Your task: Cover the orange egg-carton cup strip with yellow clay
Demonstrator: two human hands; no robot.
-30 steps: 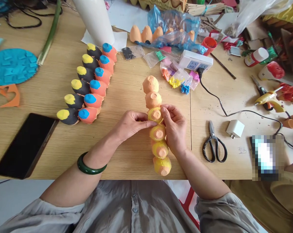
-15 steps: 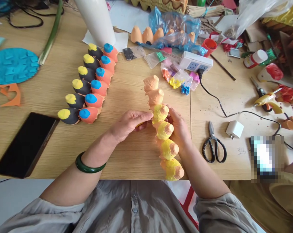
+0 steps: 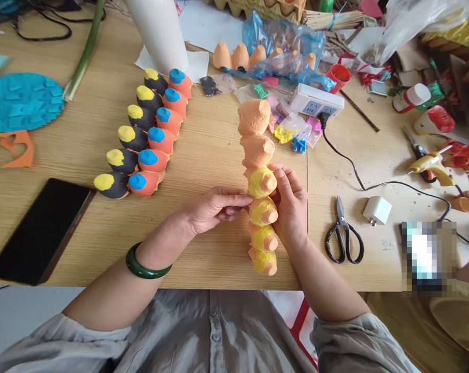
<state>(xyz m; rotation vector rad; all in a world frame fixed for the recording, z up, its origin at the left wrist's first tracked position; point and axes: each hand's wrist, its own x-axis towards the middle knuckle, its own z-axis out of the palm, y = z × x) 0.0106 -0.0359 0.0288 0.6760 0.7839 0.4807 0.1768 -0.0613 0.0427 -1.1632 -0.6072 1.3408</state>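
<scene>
Both hands hold an orange egg-carton strip (image 3: 257,150), a row of cone-shaped bumps, above the table before me. Its two far bumps are plain orange; the nearer ones carry a yellow coating around orange tips. My left hand (image 3: 214,210) is closed at the strip's left side, thumb and forefinger pressed against the third bump from the far end. On the other side my right hand (image 3: 290,199) grips the strip, thumb by the yellow bump and fingers partly hidden behind. Two joined carton rows stand to the left, one black with yellow tips (image 3: 125,133), one orange-red with blue tips (image 3: 157,135).
A black phone (image 3: 42,230) lies left, near a blue oval piece (image 3: 22,101). To the right are scissors (image 3: 343,233), a white charger (image 3: 377,210), a power strip (image 3: 315,101) with its cord, and a glue gun (image 3: 432,167). Small clay packets (image 3: 292,129) lie beyond the strip.
The held strip has tilted, its far end rising toward me and its near end swinging left. My left hand has shifted slightly right and down along with it; the right still grips it.
</scene>
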